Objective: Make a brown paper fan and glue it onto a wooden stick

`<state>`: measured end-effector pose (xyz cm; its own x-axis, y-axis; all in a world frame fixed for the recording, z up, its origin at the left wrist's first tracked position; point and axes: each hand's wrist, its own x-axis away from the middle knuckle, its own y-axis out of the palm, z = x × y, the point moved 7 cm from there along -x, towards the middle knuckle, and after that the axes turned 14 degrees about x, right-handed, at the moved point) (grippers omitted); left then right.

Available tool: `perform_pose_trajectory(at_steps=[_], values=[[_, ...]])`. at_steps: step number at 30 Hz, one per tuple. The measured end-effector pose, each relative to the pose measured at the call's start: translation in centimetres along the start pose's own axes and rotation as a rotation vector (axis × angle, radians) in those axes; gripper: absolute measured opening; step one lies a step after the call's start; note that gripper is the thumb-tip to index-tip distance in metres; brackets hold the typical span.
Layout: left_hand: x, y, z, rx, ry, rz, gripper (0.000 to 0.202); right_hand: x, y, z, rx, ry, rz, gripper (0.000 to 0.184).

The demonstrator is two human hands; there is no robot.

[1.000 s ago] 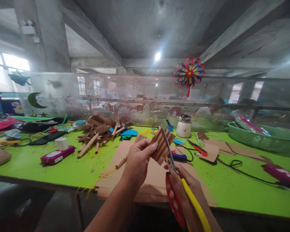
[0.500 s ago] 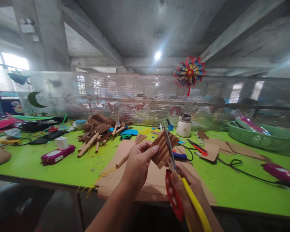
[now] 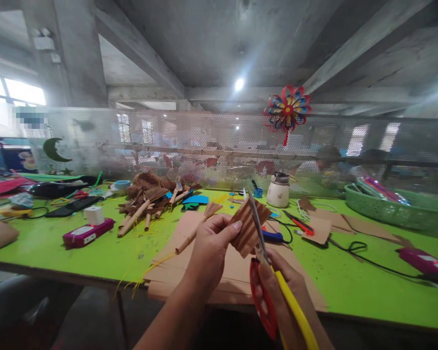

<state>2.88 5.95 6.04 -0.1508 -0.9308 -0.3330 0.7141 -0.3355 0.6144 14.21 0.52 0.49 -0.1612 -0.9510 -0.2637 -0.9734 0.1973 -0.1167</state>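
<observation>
Between the thumb and fingers of my left hand (image 3: pixel 213 248) is a small striped piece of brown paper (image 3: pixel 246 231), held up above the table. My right hand (image 3: pixel 282 287) grips a pair of scissors (image 3: pixel 258 233) by its red and yellow handles. The scissor blades point upward and lie across the right part of the striped paper. Beneath both hands, flat brown paper sheets (image 3: pixel 226 287) are stacked at the table's front edge. A rolled paper stick with a fringed end (image 3: pixel 190 236) rests on the sheets, left of my left hand, with yellow strands beside it.
Brown rolls and fibre (image 3: pixel 146 194) are heaped at the left, behind a purple power strip (image 3: pixel 88 233). A pale jar (image 3: pixel 277 189) stands at the back. To the right are an orange cutter (image 3: pixel 302 224), paper pieces, a black cable and a green basket (image 3: pixel 387 206). A blue-handled tool (image 3: pixel 272 236) lies behind the scissors.
Both hands keep almost the same place. The striped paper and scissors have shifted only very slightly, and the paper is still between the blades' side and my left fingers.
</observation>
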Motion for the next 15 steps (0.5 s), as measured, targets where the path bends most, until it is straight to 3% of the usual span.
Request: perform_pose_trajectory(at_steps=[15], values=[[0.16,-0.13,-0.51,-0.043,-0.012,-0.008,0.014,0.08,-0.12,0.83,-0.082,0.079,0.018,0.053]])
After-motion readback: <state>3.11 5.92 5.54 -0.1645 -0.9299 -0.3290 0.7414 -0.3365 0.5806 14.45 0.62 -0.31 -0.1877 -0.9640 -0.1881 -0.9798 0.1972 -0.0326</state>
